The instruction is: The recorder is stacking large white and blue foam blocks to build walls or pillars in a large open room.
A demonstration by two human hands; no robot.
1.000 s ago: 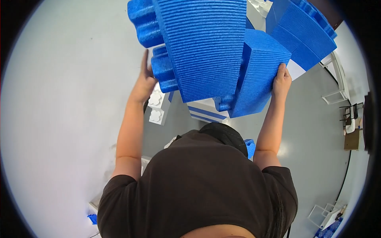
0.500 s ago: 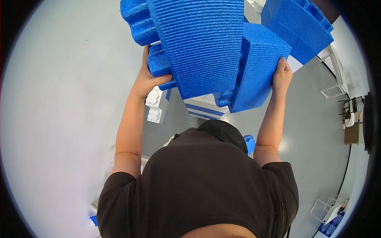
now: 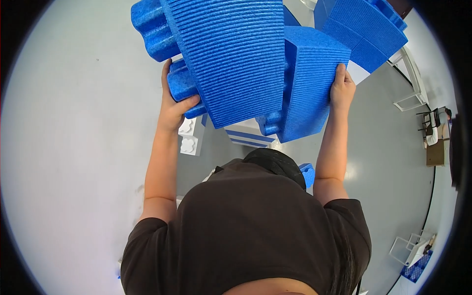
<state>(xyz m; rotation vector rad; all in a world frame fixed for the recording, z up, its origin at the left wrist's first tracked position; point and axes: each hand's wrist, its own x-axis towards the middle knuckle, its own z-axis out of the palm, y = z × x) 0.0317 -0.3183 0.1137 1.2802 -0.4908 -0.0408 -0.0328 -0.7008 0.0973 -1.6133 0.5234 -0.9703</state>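
A large blue foam building block (image 3: 231,64) with a ribbed face is held up in front of me, rounded studs along its left side. My left hand (image 3: 176,105) grips it low on that side, thumb over a stud and fingers partly hidden behind. Just right of it is a second ribbed blue foam block (image 3: 317,81), slightly farther off, with a stud showing at its lower left. My right hand (image 3: 342,88) is closed on this block's right edge, thumb on the ribbed face. Whether the two blocks are joined I cannot tell.
More blue blocks (image 3: 361,34) stand at the far right. White blocks with studs (image 3: 188,144) and a white-and-blue striped stack (image 3: 248,135) lie below the held blocks. A small blue block (image 3: 308,174) is beside the black cap (image 3: 275,164). White frames (image 3: 413,101) line the right.
Both hands and the two held blue blocks have moved left and tilted slightly. The background has shifted a little as well. Both grips stay the same.
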